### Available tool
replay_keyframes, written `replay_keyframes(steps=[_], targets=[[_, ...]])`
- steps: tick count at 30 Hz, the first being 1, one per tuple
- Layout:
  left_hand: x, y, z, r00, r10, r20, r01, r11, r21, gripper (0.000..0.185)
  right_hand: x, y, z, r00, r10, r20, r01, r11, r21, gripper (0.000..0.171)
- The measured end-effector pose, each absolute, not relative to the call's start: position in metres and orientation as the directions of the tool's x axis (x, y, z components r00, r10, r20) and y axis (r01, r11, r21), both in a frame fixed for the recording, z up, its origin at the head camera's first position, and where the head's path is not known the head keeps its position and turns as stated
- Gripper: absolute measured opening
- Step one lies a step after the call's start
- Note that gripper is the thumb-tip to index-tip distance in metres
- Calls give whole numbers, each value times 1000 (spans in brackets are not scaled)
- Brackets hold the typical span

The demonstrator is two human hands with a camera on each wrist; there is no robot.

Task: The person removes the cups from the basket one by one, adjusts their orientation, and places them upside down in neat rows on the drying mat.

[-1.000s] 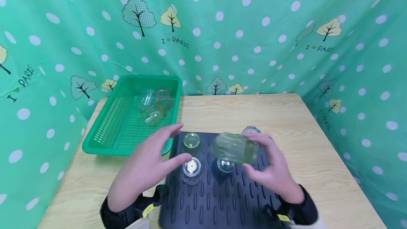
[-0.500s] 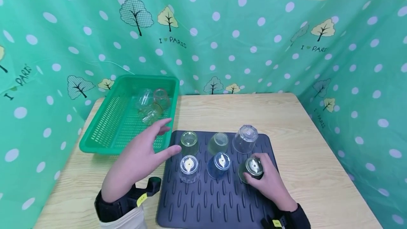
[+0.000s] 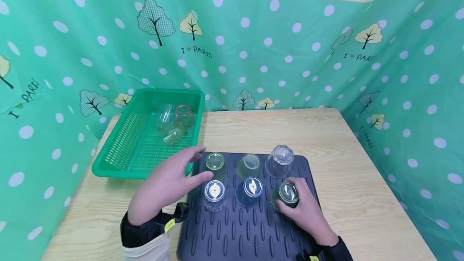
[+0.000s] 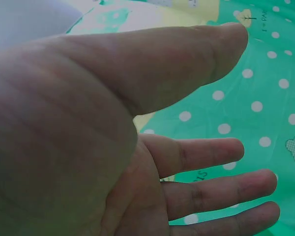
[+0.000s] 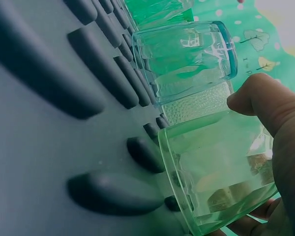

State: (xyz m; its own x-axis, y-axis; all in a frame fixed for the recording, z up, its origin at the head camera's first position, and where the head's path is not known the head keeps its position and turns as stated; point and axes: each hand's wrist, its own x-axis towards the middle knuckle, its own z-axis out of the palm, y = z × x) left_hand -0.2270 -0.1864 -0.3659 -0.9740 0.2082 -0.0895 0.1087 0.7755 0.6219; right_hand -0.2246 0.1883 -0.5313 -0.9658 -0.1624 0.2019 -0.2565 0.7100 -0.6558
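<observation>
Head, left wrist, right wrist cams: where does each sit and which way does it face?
Head: worn on the head, looks forward and down at the table, the dark mat with six upturned cups and the green basket; both hands and dark sleeves show.
Left wrist: at the wrist, looks along the open palm of the left hand toward the dotted curtain.
Right wrist: low over the mat, looks at the green cup that the right hand grips.
Shared: head and right wrist both show the green cup, the blue cup and the mat.
</observation>
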Motion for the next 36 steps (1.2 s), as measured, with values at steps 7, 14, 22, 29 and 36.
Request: replay_keyframes(steps=[7, 14, 22, 29, 36], targets=[[-231, -182, -370, -973, 213, -84, 116, 774, 622, 76, -226, 192, -535, -969, -155, 194, -247, 690, -681, 64], [-237, -183, -373, -982, 190, -13, 140, 764, 630, 74, -225, 196, -537, -971, -126, 204, -234, 680, -695, 65], [-237, -193, -385, -986, 162, 30, 145, 765, 627, 68, -222, 194, -539, -978, -123, 168, -208, 629, -749, 64], [-252, -221, -374, -993, 117, 26, 115, 865, 488, 84, -219, 198, -538, -976, -120, 182, -216, 650, -729, 69], [-305, -236, -359, -983, 110, 149, 146, 955, 258, 89, -218, 198, -537, -964, -139, 228, -263, 646, -717, 71]])
